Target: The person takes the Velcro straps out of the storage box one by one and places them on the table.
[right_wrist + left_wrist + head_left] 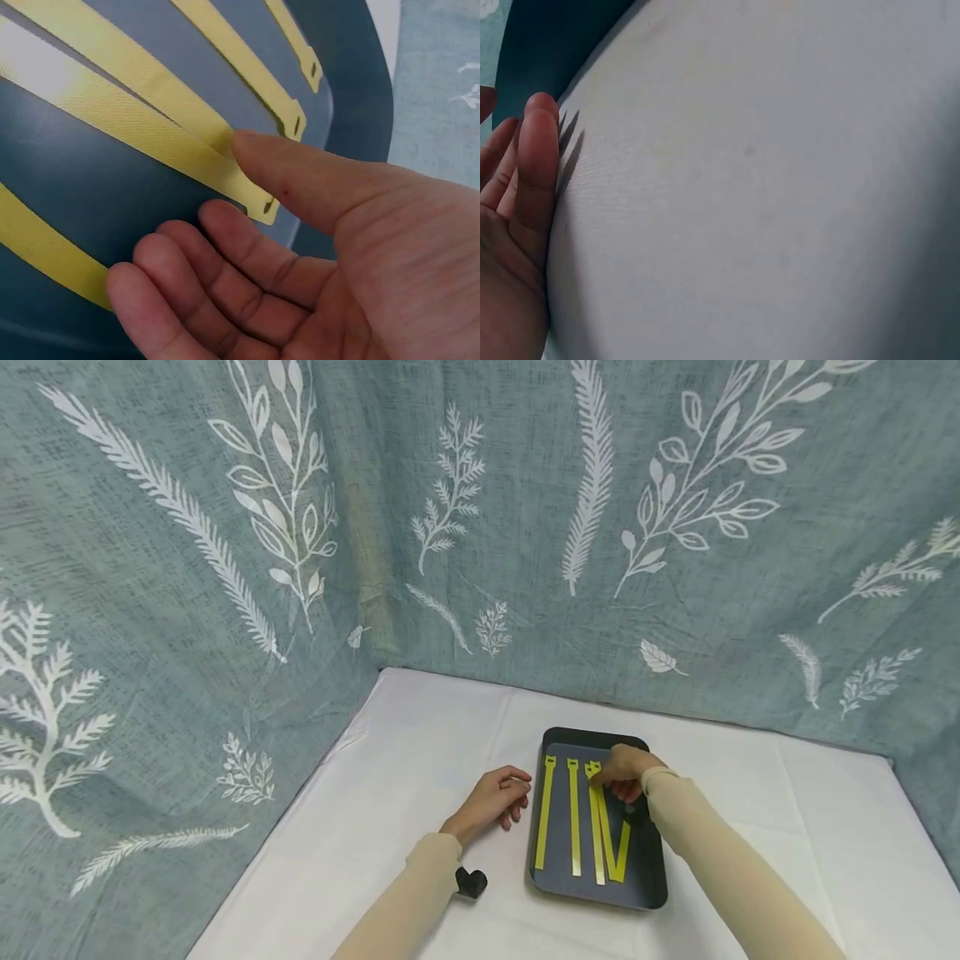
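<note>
- Nearest me, left of the tray's (652, 893) front corner, I see a small black clip (471, 882) lying on the white surface (390, 827), just beside my left sleeve.
- My left hand (491, 802) rests on the surface just left of the tray; its fingers (536, 172) lie together, loosely bent, and grip nothing.
- The tray is dark and shallow, and inside it lie several yellow strips (574, 827), running front to back; the two on the left are apart and roughly parallel, the ones on the right meet in a V at the tray's front end.
- My right hand (626, 774) is over the back half of the tray; the thumb presses on the slotted end of one strip (187, 161), and the other fingers (225, 277) are relaxed and slightly curled beneath it, not clamped on it.
- Behind the tray hangs a blue-grey curtain (480, 527) with white leaf prints.
</note>
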The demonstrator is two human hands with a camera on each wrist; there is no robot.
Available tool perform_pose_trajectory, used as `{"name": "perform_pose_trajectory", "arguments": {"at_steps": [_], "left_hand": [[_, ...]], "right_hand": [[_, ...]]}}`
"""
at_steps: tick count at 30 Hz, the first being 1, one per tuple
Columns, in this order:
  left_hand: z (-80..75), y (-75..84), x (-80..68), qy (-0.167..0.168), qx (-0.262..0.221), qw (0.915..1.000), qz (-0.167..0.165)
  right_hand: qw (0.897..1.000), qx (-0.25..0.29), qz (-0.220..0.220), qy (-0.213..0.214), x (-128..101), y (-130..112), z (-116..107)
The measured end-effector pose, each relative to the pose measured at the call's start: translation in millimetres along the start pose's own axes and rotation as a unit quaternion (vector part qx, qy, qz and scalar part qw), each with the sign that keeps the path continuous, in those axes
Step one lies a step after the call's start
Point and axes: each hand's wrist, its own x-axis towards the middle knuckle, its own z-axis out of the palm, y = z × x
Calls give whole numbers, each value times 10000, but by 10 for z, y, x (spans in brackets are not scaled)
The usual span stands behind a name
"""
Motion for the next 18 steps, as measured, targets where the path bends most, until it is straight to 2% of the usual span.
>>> {"name": "perform_pose_trajectory", "arguments": {"at_steps": [11, 18], "left_hand": [[12, -20, 45, 218, -26, 9997, 48], [42, -11, 13, 204, -162, 9997, -9]], "right_hand": [[9995, 312, -27, 14, -22, 12, -26], [9987, 519, 0, -4, -30, 62, -35]]}}
